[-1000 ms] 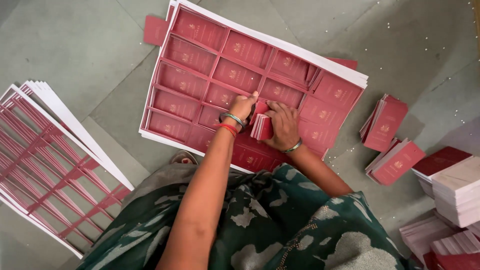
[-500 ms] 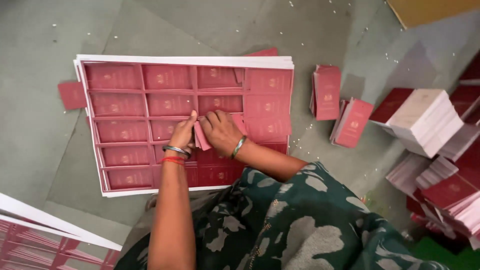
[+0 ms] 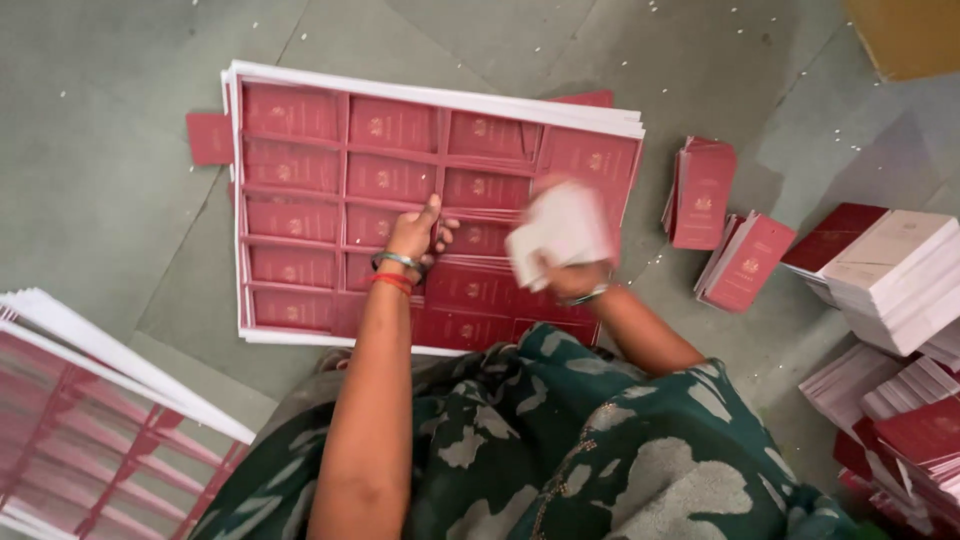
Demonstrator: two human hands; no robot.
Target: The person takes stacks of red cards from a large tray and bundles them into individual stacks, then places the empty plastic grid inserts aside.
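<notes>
Since the earlier frame the right hand [image 3: 572,280] has lifted a small bundle of red cards [image 3: 562,232] (blurred) clear of the printed sheet stack [image 3: 300,200], gripping it from below. The left hand [image 3: 415,235] presses fingers-down on the stack, just left of the bundle; loose card piles [image 3: 705,195] lie on the floor [image 3: 120,180] to the right, nearer the right hand.

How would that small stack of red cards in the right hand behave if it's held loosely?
The small stack of cards, pinched in the right hand, looks thin and light, so probably easy to lift. The separate cards would likely slide or fan apart in a slack grip. They look like stiff printed card, like the punched sheets under the left hand, so probably not floppy.
</notes>
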